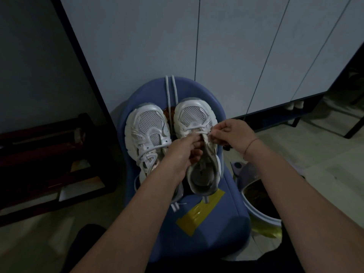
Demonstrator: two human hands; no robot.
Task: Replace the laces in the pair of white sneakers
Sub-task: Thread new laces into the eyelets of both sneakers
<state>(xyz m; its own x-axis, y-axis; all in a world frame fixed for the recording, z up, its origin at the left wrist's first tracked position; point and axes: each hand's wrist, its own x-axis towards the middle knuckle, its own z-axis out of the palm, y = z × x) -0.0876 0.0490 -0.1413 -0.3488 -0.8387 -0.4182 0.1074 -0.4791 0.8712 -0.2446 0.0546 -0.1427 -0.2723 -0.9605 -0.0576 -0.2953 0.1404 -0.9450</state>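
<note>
Head view: R sneaker (194, 116) toe away; L hand (180, 154), R hand (235, 135) fingers pinch lace (199, 133)

Blue seat (216, 223) (taped): white sneakers (146, 133)

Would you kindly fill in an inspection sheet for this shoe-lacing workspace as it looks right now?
Surface: blue chair seat, patched with yellow tape.
Job's things: laced sneaker and sneaker being laced side by side; white lace through its lowest eyelets.
Clutter: loose lace lying between their toes.
Hands: left hand grips the sneaker being laced at its tongue; right hand pinches the white lace.
Cables: nothing seen.
Surroundings: white cabinet doors behind, dark wooden shelf on the left, bucket on the right.
</note>
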